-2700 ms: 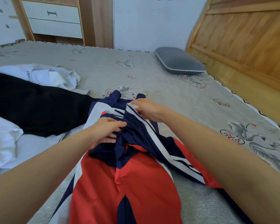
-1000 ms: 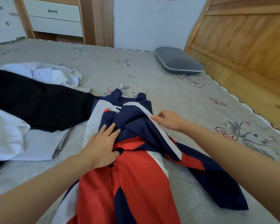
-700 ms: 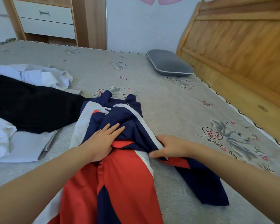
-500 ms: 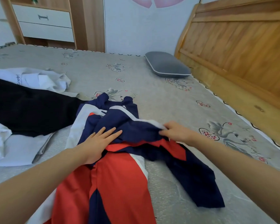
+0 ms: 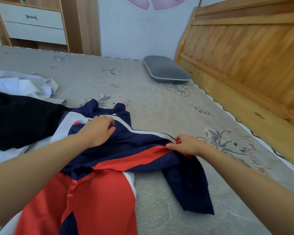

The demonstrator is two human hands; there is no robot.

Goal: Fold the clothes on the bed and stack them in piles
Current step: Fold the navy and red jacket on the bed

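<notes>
A red, navy and white jacket (image 5: 98, 167) lies spread on the bed (image 5: 159, 102) directly before the person. The left hand (image 5: 98, 129) rests on the jacket's upper part near the collar, fingers curled against the navy cloth; motion blur prevents telling whether they grasp a fold. The right hand (image 5: 185, 145) pinches the sleeve (image 5: 185, 180) where red and navy panels meet, thumb and fingers closed on the cloth, drawing it out sideways from the body of the jacket. Beyond that grip the sleeve's navy end trails back toward the person, flat on the bed. Left of the left hand a black garment (image 5: 19, 121) lies flat, touching the jacket's edge. Beyond it sits a crumpled white garment (image 5: 24, 83). More white cloth (image 5: 0, 155) lies under the near edge of the black garment. Far beyond the right hand a grey pillow (image 5: 165, 68) rests against the wooden headboard (image 5: 244, 48). A drawer unit (image 5: 32, 24) stands past the bed's far edge.
</notes>
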